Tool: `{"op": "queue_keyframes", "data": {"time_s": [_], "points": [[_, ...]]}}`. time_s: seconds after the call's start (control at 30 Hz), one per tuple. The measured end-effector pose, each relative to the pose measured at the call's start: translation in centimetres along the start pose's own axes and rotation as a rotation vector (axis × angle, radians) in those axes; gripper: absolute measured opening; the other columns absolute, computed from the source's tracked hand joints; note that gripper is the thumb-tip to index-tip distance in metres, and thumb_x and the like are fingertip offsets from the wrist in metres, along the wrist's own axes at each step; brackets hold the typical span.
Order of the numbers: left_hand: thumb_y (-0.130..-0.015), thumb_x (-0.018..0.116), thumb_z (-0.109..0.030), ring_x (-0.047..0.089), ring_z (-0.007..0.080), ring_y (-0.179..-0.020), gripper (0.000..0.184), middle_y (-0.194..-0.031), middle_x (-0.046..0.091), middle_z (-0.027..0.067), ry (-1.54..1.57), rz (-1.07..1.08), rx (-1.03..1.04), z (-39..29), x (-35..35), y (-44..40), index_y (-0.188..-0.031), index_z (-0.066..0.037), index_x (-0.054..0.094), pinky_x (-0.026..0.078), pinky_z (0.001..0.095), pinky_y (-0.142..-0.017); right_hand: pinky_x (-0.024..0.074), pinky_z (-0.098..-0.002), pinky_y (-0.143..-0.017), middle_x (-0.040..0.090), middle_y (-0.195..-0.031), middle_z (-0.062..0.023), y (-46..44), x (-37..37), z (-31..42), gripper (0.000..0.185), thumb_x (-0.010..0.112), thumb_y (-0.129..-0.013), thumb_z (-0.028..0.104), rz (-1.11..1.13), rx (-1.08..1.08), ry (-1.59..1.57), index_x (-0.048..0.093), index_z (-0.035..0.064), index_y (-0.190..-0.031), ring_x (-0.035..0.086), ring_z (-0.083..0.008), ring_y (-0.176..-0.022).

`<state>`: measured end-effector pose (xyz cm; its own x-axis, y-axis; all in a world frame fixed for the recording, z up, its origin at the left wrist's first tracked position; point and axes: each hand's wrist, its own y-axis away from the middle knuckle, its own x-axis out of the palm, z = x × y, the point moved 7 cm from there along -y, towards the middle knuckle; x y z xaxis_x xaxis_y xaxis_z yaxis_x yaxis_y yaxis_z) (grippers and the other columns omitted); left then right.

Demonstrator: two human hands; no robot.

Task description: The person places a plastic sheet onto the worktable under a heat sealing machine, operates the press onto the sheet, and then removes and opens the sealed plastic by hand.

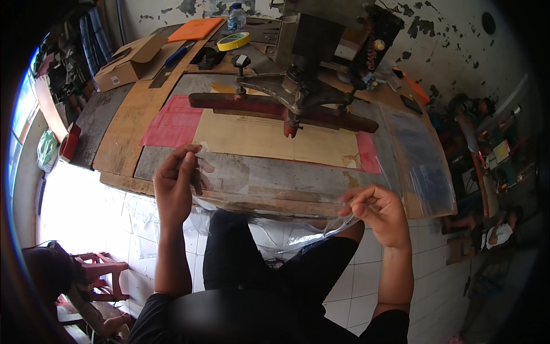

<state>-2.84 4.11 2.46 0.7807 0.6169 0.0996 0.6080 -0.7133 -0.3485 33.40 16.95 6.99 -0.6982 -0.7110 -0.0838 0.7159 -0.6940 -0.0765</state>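
Here I am at the surface [223, 176], both arms out in front of me, and a clear plastic sheet [309, 236] is strung between my two hands! My left hand [173, 186], left of centre in the frame, has thumb and fingers drawn close together, pinching the film at its left side. Over to the right of centre, my right hand [382, 217] has its thumb and fingertips narrowed on the other side of the sheet. Between them the plastic sags across the near edge of the surface and over my lap, catching bright glints at lower centre.

Just beyond my fingers, middle of the frame, lies a cream panel [246, 137], with a pink sheet [171, 123] showing at its left and more pink at its right end. Right over it, upper centre, looms the press [292, 86], its long red-edged bar [240, 103] stretching across the panel! Off to the right, a stack of clear sheets [421, 163] lies on the surface.

Up top now: a yellow tape roll [234, 41], a water bottle [236, 18] just behind it, an orange folder [195, 29], and an open cardboard box [130, 62] at upper left. Down at lower left, a red stool [106, 272] stands on the tiles.
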Motion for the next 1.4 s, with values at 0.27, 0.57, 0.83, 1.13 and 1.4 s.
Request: {"op": "queue_keyframes", "data": {"time_s": [0.27,0.57,0.83,1.13,1.4], "points": [[-0.111,0.059,-0.019,0.06,0.0053,-0.059,0.026,-0.083,0.073,0.0048,-0.042,-0.023,-0.01,0.8,-0.8,-0.4,-0.123,0.002,0.071,0.046,0.0208,-0.051,0.056,-0.0337,-0.097,0.078,-0.102,-0.0139,0.0,0.2,-0.3,0.014,0.074,-0.102,0.011,-0.003,0.043,0.122,0.071,-0.0018,-0.106,0.076,-0.0183,-0.1],[-0.114,0.055,-0.021,0.071,0.0117,-0.068,0.027,-0.096,0.079,0.0135,0.0,0.079,-0.001,0.4,0.5,0.5,-0.125,0.002,0.066,0.051,0.0226,-0.058,0.0536,-0.0324,-0.098,0.075,-0.106,-0.0113,0.3,-1.1,-1.9,0.013,0.071,-0.104,0.012,-0.194,0.005,0.273,0.068,-0.0011,-0.105,0.071,-0.0167,-0.108],[-0.114,0.054,-0.02,0.074,0.0142,-0.078,0.023,-0.099,0.08,0.0146,-0.018,0.11,-0.092,3.5,3.1,2.2,-0.118,0.0,0.065,0.056,0.0256,-0.071,0.0527,-0.0296,-0.094,0.074,-0.103,-0.0075,2.9,-2.3,-7.7,0.015,0.074,-0.103,0.013,-0.453,0.018,0.175,0.068,-0.0004,-0.107,0.07,-0.0146,-0.102],[-0.113,0.056,-0.02,0.078,0.0235,-0.085,0.027,-0.103,0.078,0.0174,0.176,0.203,-0.345,4.8,5.2,3.0,-0.123,0.005,0.062,0.064,0.0316,-0.074,0.0514,-0.0254,-0.088,0.074,-0.101,-0.0057,4.3,-5.2,-9.1,0.034,0.082,-0.097,0.016,-0.468,0.098,0.174,0.072,-0.0052,-0.121,0.067,-0.0107,-0.094],[-0.113,0.057,-0.02,0.077,0.0178,-0.087,0.03,-0.109,0.08,0.0177,0.223,0.262,-0.433,4.8,5.7,2.7,-0.126,0.006,0.065,0.061,0.0293,-0.077,0.0487,-0.0245,-0.084,0.073,-0.093,-0.0036,3.7,-5.8,-8.4,0.018,0.079,-0.1,0.014,-0.426,0.12,0.267,0.07,-0.0007,-0.104,0.064,-0.009,-0.088]]}}
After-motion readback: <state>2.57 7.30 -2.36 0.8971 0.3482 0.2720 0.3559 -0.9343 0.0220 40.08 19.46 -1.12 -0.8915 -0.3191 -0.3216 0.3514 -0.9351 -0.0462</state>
